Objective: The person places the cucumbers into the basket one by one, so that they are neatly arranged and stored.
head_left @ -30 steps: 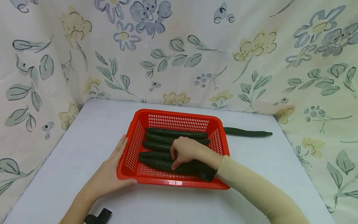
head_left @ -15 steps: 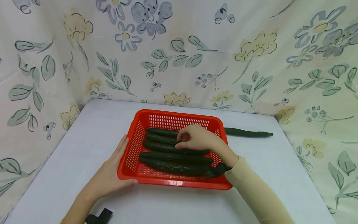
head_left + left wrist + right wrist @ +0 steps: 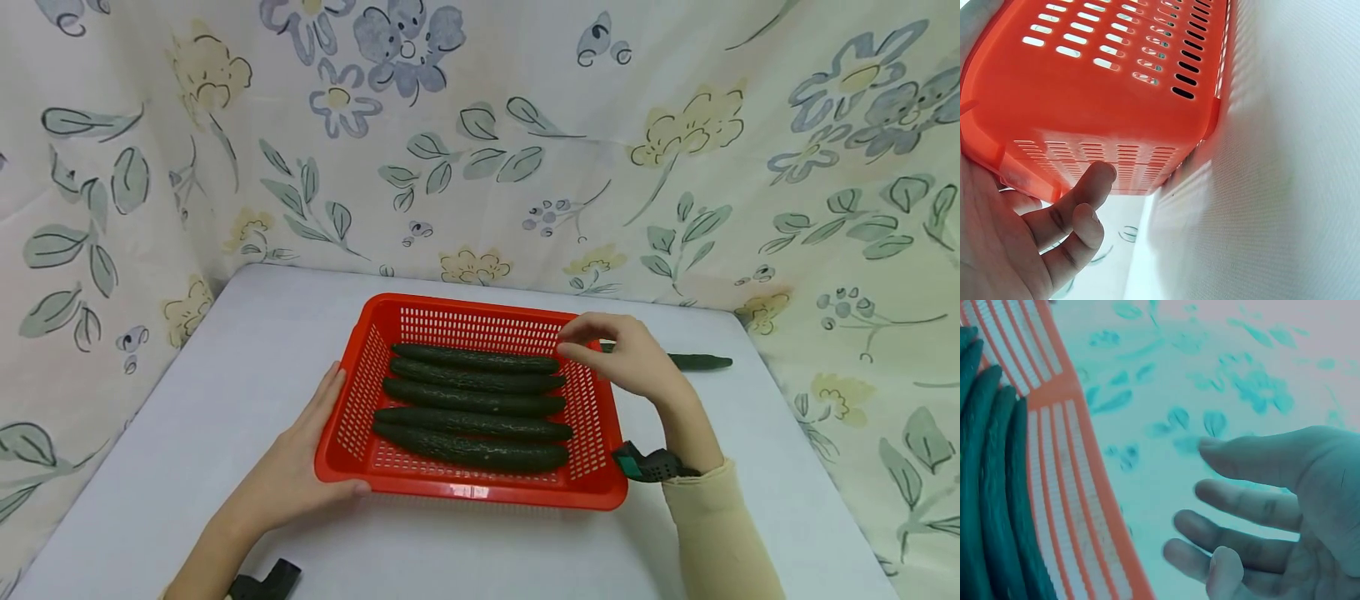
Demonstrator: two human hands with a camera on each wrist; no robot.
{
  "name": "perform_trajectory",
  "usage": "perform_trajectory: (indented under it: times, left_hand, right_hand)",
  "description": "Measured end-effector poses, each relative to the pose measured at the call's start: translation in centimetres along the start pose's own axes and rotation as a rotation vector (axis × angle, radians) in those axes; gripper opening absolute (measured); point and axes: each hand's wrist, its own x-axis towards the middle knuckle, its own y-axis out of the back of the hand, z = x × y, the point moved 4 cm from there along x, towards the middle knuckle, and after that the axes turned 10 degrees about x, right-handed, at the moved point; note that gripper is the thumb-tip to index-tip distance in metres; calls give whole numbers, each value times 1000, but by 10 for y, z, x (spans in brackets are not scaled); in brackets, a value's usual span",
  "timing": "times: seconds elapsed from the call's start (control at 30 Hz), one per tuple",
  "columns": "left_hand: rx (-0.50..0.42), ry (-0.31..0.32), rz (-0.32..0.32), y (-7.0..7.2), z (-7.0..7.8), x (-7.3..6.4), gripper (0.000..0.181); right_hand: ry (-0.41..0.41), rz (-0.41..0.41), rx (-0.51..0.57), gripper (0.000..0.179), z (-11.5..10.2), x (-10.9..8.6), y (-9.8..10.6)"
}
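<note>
A red plastic basket (image 3: 480,490) with slotted walls holds several dark green cucumbers (image 3: 472,454), lying side by side lengthwise. My left hand (image 3: 296,471) grips its near left corner, thumb along the front and fingers along the left side. In the left wrist view, fingertips bend close to the slotted wall (image 3: 1104,112) under the rim. Over the far right corner of the basket hovers my right hand (image 3: 622,354), holding nothing, fingers loosely bent and thumb apart. A lone cucumber (image 3: 701,362) lies on the table to the right, partly hidden behind this hand.
The basket stands in the middle of a white-covered table (image 3: 465,550). A floral curtain (image 3: 480,225) hangs behind and on both sides. Black wrist straps show on the left wrist (image 3: 266,579) and the right wrist (image 3: 652,462).
My right hand has risen from the cucumbers in the basket and moved right, empty, to the far right corner. The left hand and the basket have stayed in place.
</note>
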Motion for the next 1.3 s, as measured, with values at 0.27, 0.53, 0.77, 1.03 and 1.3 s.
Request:
perform_trajectory:
  times: [0.27, 0.53, 0.77, 1.03, 1.3]
  left_hand:
    - [-16, 4, -5, 0, 0, 1, 138]
    - [-6, 2, -6, -1, 0, 1, 138]
    - [-4, 3, -11, -1, 0, 0, 138]
    - [-21, 11, -12, 1, 2, 1, 138]
    - [-17, 7, -10, 1, 1, 0, 138]
  right_hand:
    - [-51, 276, 78, 29, 48, -27, 37]
    - [-83, 451, 112, 31, 81, -41, 62]
    - [-137, 554, 147, 37, 107, -50, 75]
    - [-201, 619, 187, 37, 140, -50, 77]
    - [-252, 601, 117, 56, 175, -48, 67]
